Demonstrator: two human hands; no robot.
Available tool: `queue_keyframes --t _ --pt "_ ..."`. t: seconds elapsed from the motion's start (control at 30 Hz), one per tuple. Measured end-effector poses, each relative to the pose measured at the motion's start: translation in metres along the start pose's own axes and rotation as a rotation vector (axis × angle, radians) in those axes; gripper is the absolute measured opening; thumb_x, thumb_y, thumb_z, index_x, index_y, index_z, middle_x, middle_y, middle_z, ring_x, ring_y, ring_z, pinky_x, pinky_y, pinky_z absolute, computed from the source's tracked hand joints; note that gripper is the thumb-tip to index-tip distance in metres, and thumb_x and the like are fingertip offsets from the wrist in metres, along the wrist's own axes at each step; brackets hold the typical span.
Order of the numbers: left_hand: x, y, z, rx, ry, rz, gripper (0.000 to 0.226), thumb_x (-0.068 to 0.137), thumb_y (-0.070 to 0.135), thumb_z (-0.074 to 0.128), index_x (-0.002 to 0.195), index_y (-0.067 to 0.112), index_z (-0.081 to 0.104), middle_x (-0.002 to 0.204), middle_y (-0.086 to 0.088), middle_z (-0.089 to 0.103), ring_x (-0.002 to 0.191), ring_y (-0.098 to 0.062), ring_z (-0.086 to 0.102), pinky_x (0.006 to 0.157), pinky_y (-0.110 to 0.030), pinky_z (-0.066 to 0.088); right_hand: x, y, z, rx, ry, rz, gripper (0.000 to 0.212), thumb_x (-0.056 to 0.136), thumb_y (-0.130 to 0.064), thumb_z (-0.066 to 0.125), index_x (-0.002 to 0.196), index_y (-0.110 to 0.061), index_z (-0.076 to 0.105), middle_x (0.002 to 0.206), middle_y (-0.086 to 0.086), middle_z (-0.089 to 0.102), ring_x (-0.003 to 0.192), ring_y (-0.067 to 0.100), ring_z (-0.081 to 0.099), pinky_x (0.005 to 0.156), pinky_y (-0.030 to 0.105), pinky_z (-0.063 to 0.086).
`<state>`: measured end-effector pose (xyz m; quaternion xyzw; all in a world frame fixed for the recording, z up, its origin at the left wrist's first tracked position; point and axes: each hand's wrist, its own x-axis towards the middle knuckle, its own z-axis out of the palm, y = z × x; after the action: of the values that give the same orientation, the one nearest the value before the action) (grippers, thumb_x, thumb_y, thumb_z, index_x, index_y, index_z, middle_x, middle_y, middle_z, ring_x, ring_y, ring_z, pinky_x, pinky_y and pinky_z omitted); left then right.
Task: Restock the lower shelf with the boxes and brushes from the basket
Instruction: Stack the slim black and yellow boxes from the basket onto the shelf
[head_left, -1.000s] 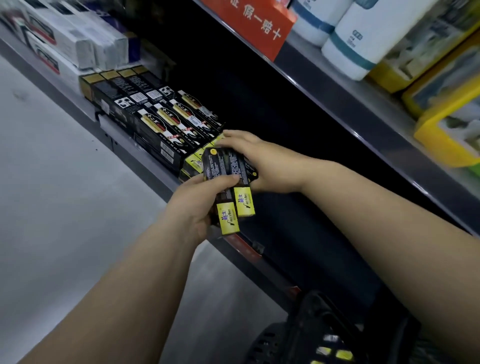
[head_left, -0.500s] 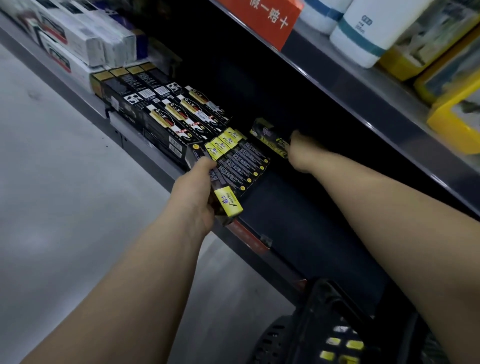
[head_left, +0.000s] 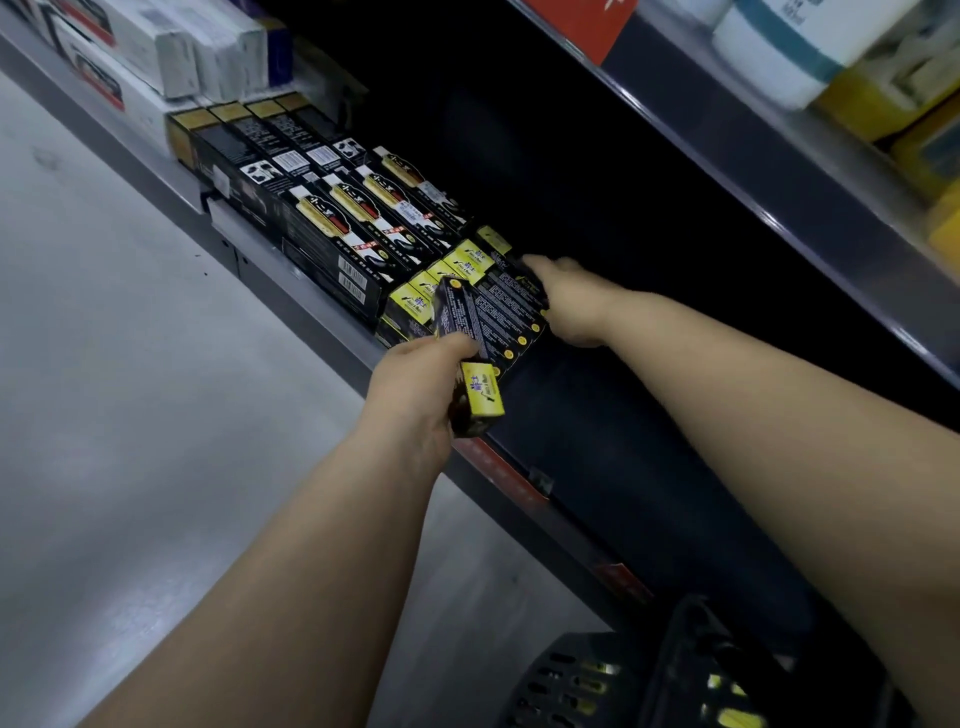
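Mid-frame, my left hand (head_left: 415, 387) grips a box (head_left: 480, 397) over the edge of the lower shelf (head_left: 587, 410), my right hand (head_left: 569, 306) — grip unclear, I cannot tell — touches the shelved row (head_left: 511, 312); a hard nudge could tip boxes off.

Left forearm (head_left: 291, 545), right forearm (head_left: 753, 395) bare up to frame edge; left hand (head_left: 415, 387), right hand (head_left: 574, 304) likewise bare

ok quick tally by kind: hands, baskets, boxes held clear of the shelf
hands: 2, left hand and right hand
baskets: 1, the black basket
boxes held clear of the shelf: 1, the box gripped by the left hand
total: 4
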<state>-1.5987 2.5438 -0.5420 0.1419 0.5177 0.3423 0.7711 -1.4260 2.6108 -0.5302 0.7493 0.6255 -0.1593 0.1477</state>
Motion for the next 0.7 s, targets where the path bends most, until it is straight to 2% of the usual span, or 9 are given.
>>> queue_keyframes --t 0.07,0.13,0.23,0.3,0.4,0.47,0.5,0.63,0.7 --pt "0.002 0.000 0.001 0.035 0.008 0.013 0.032 0.085 0.010 0.062 0.116 0.010 0.054 0.088 -0.014 0.064 0.065 -0.024 0.061 0.036 -0.021 0.044 -0.016 -0.007 -0.010 0.082 0.023 -0.175 0.091 0.083 -0.004 0.066 0.149 -0.032 0.010 0.150 0.009 0.021 0.131 0.026 0.038 0.106 0.031 0.036" --pt "0.001 0.000 0.001 0.034 0.016 0.049 0.033 0.083 0.009 0.065 0.115 0.012 0.058 0.088 -0.012 0.067 0.066 -0.021 0.062 0.039 -0.021 0.046 -0.035 -0.014 -0.017 0.109 0.018 -0.335 0.094 0.078 -0.008 0.072 0.147 -0.038 0.016 0.152 0.003 0.018 0.135 0.021 0.030 0.107 0.025 0.031" --pt "-0.002 -0.001 0.004 0.078 -0.019 0.126 0.039 0.078 0.009 0.072 0.116 0.011 0.061 0.098 -0.009 0.068 0.074 -0.015 0.064 0.054 -0.022 0.052 -0.053 -0.017 -0.022 0.039 0.068 -0.485 0.069 0.079 -0.013 0.072 0.137 -0.036 0.041 0.151 -0.001 0.022 0.137 0.020 0.027 0.111 0.033 0.030" --pt "-0.004 -0.001 0.005 0.118 -0.016 0.198 0.040 0.079 0.015 0.073 0.117 0.011 0.061 0.100 -0.003 0.066 0.080 -0.010 0.062 0.062 -0.018 0.051 -0.055 -0.013 -0.025 0.017 0.115 -0.526 0.045 0.080 -0.018 0.072 0.122 -0.026 0.058 0.141 0.000 0.040 0.129 0.020 0.037 0.107 0.033 0.032" --pt "-0.005 0.001 0.005 0.117 0.060 0.301 0.038 0.087 0.025 0.065 0.122 0.013 0.058 0.109 0.002 0.062 0.086 -0.005 0.057 0.063 -0.013 0.045 -0.045 0.000 -0.025 0.145 0.147 -0.385 0.038 0.079 -0.019 0.073 0.115 -0.016 0.061 0.114 0.003 0.059 0.107 0.019 0.054 0.087 0.024 0.039" --pt "-0.003 0.001 0.002 0.130 0.080 0.317 0.037 0.090 0.025 0.060 0.126 0.017 0.056 0.118 0.003 0.059 0.091 -0.004 0.055 0.068 -0.013 0.040 -0.034 0.013 -0.019 0.222 0.211 -0.239 0.035 0.084 -0.016 0.067 0.117 -0.011 0.056 0.111 0.007 0.060 0.099 0.020 0.055 0.072 0.020 0.034" --pt "-0.002 0.001 0.001 0.155 0.077 0.316 0.037 0.091 0.024 0.058 0.128 0.018 0.055 0.119 0.004 0.057 0.087 -0.001 0.053 0.065 -0.011 0.038 -0.028 0.019 -0.016 0.237 0.237 -0.175 0.035 0.088 -0.015 0.063 0.120 -0.009 0.053 0.112 0.010 0.060 0.097 0.019 0.054 0.069 0.019 0.031" --pt "-0.002 -0.004 0.002 0.300 0.007 0.264 0.048 0.092 0.020 0.054 0.139 0.019 0.043 0.119 0.005 0.048 0.068 0.006 0.043 0.036 0.001 0.031 -0.003 0.032 -0.004 0.247 0.300 0.098 0.039 0.095 -0.015 0.051 0.130 -0.006 0.037 0.122 0.016 0.054 0.107 0.029 0.053 0.078 0.026 0.035" --pt "-0.002 -0.007 0.003 0.366 -0.033 0.225 0.056 0.092 0.020 0.053 0.144 0.018 0.034 0.111 0.005 0.050 0.065 0.005 0.041 0.032 0.001 0.029 0.010 0.033 -0.002 0.279 0.330 0.234 0.039 0.096 -0.011 0.047 0.131 -0.006 0.034 0.127 0.018 0.051 0.112 0.033 0.053 0.081 0.029 0.037"
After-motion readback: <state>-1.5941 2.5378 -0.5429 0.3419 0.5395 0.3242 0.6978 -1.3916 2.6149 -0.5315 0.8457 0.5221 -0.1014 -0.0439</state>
